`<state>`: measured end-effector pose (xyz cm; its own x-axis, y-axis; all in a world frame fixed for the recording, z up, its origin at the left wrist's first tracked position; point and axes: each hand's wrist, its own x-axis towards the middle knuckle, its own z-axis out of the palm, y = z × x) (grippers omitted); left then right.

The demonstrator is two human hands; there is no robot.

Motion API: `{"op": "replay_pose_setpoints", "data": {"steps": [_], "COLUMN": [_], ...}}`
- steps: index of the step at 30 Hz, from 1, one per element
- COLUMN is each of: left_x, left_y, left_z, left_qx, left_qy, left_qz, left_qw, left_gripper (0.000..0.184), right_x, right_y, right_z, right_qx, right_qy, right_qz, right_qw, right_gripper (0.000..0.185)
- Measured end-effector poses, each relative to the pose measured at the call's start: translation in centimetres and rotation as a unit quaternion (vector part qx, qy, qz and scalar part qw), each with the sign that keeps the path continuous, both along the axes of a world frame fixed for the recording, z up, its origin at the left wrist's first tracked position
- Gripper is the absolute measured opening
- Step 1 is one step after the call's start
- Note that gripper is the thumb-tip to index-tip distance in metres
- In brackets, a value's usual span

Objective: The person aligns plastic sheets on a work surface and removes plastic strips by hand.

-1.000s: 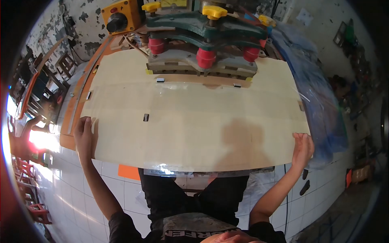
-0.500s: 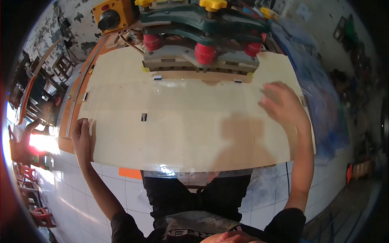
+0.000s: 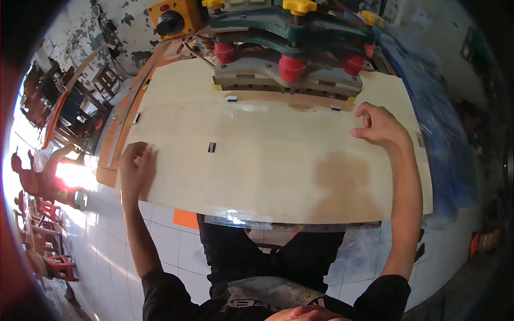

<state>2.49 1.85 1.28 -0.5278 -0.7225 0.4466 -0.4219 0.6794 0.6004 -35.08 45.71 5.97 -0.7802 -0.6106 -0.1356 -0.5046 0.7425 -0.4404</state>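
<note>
A clear plastic sheet lies over the pale, cream-coloured board, its shiny front edge reaching past the board near my lap. My left hand is over the left front part of the board, fingers loosely bent, slightly blurred and with nothing visible in them. Over the right side, my right hand has its thumb and index finger apart in a curve, with nothing seen between them. Small black-and-white blocks sit on the surface: one at centre left, one at the back and one near the right hand.
A dark green clamp frame with red rubber mounts and a grey metal bar stands over the back. A yellow control box is at back left. Crumpled bluish plastic lies along the right side. A metal strip runs along the left edge.
My left hand has moved inward from the board's left edge, and its fingers have loosened. My right hand stays over the right side, its fingers more curled. The whole view has shifted slightly.
</note>
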Motion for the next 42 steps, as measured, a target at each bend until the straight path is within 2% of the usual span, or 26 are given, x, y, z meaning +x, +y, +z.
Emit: {"op": "replay_pose_setpoints", "data": {"steps": [2,4,6,8,10,12,14,16,17,18,20,22,23,25,29,31,32,34,37,39,42], "left_x": [-0.8,-2.9,-5.3,-8.5,-12.4,-15.6,-18.5,-20.1,-19.5,-19.3,-18.9,-18.5,-18.4,-18.4,-18.4,-18.3,-18.2,-18.0,-18.1,-18.2,-18.1], "left_y": [1.7,4.1,3.7,2.5,1.2,0.4,-1.0,-2.2,-2.2,-2.5,-2.3,-1.7,-1.4,-2.0,-2.8,-2.9,-2.7,-2.3,-1.9,-2.2,-2.8], "left_z": [2.0,5.0,7.1,8.9,9.0,8.2,6.6,4.7,3.9,3.6,3.0,3.5,3.7,2.9,2.2,2.0,2.1,2.5,2.9,2.7,2.1], "left_qx": [-0.062,-0.091,-0.111,-0.131,-0.158,-0.128,-0.108,-0.09,-0.083,-0.078,-0.08,-0.067,-0.058,-0.069,-0.084,-0.085,-0.087,-0.086,-0.083,-0.08,-0.056], "left_qy": [-0.037,-0.056,-0.137,-0.353,-0.512,-0.479,-0.488,-0.538,-0.432,-0.433,-0.339,-0.344,-0.347,-0.332,-0.319,-0.313,-0.307,-0.312,-0.311,-0.304,-0.278], "left_qz": [-0.173,-0.225,-0.252,-0.236,-0.184,-0.173,-0.156,-0.171,-0.159,-0.155,-0.163,-0.165,-0.167,-0.176,-0.193,-0.194,-0.195,-0.193,-0.198,-0.204,-0.259], "left_qw": [0.982,0.968,0.952,0.896,0.824,0.851,0.852,0.821,0.884,0.884,0.923,0.922,0.921,0.924,0.924,0.926,0.927,0.926,0.926,0.927,0.923], "left_gripper": [0.022,0.018,0.011,0.02,0.026,0.028,0.028,0.029,0.03,0.03,0.033,0.033,0.034,0.034,0.035,0.034,0.034,0.032,0.026,0.023,0.03], "right_x": [0.3,0.8,1.6,2.0,1.7,1.6,1.3,1.2,1.1,1.1,1.6,2.0,1.9,1.3,3.5,4.3,4.8,5.6,6.5,7.0,6.8], "right_y": [-0.1,-0.5,-1.0,-1.3,-1.1,-1.1,-1.1,-1.3,-1.5,-1.6,-1.9,-2.1,-2.0,-1.6,-2.2,-2.3,-2.4,-2.4,-2.0,-1.4,-0.2], "right_z": [-0.5,-1.3,-1.1,-1.3,-1.6,-1.5,-1.2,-1.5,-1.5,-1.3,-1.2,-0.8,-1.4,-2.9,-1.3,-0.7,-0.2,1.0,2.7,3.8,4.3], "right_qx": [0.001,-0.041,-0.042,-0.045,-0.06,-0.057,-0.055,-0.052,-0.051,-0.042,-0.028,-0.06,-0.056,-0.193,-0.179,-0.209,-0.207,-0.237,-0.255,-0.268,-0.311], "right_qy": [0.002,0.138,0.141,0.144,0.15,0.14,0.133,0.113,0.113,0.09,0.06,-0.011,-0.01,-0.03,-0.048,0.04,0.04,0.129,0.185,0.188,0.186], "right_qz": [0.009,0.041,0.034,0.021,0.021,0.023,0.023,0.019,0.024,0.017,0.012,0.002,0.002,0.085,0.033,0.106,0.107,0.181,0.241,0.259,0.277], "right_qw": [1.0,0.989,0.989,0.988,0.987,0.988,0.989,0.992,0.992,0.995,0.998,0.998,0.998,0.977,0.982,0.971,0.972,0.946,0.918,0.909,0.89], "right_gripper": [0.054,0.055,0.054,0.052,0.053,0.053,0.053,0.05,0.05,0.048,0.046,0.036,0.036,0.026,0.019,0.018,0.018,0.014,0.012,0.011,0.011]}}
